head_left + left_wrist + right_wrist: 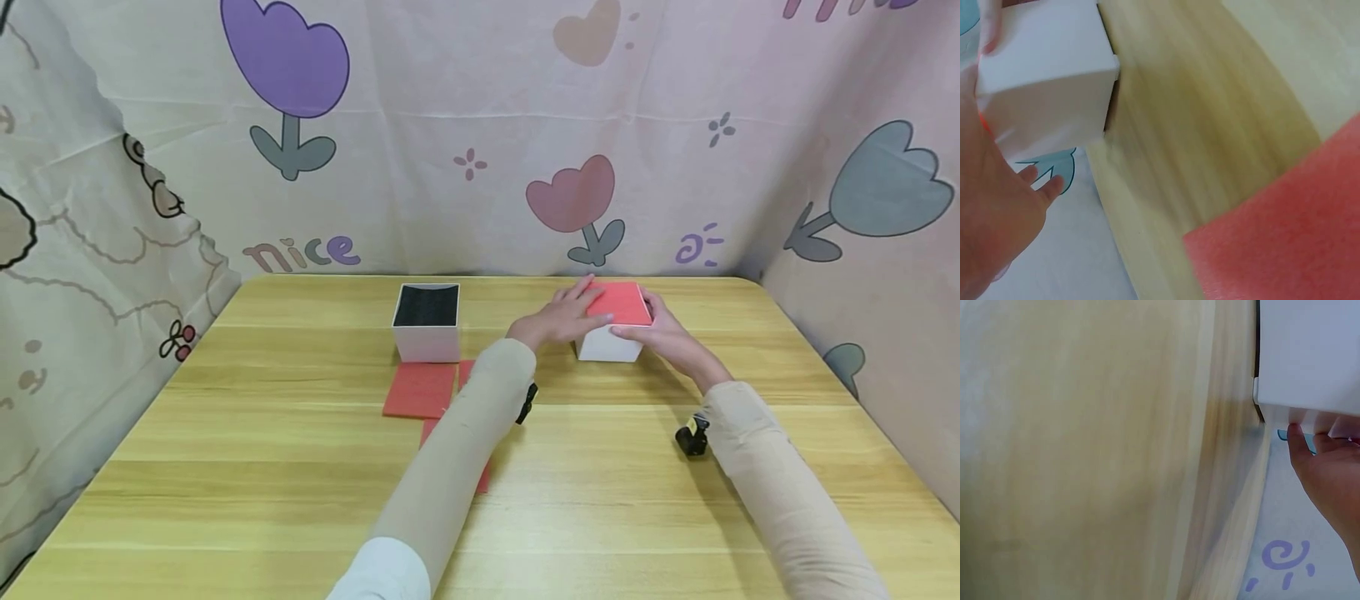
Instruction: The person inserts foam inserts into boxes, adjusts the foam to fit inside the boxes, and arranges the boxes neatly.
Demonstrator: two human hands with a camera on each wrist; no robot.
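A white box (609, 343) stands toward the back right of the table, with a red square sheet (621, 305) lying at its top opening. My left hand (558, 320) reaches over its left side, fingers straight and spread across the sheet's left edge. With the thumb on the front face and fingers round the right side, my right hand (669, 337) holds the box. The left wrist view has the box's white wall (1047, 56) beside my left palm. In the right wrist view, fingertips (1295, 434) of my right hand lie against the box side.
A second white box (426, 343) with a black interior stands left of centre. Several red sheets lie before it, one red sheet (420, 390) nearest to it and others partly under my left forearm. A patterned cloth (420, 200) hangs behind the wooden table (262, 433).
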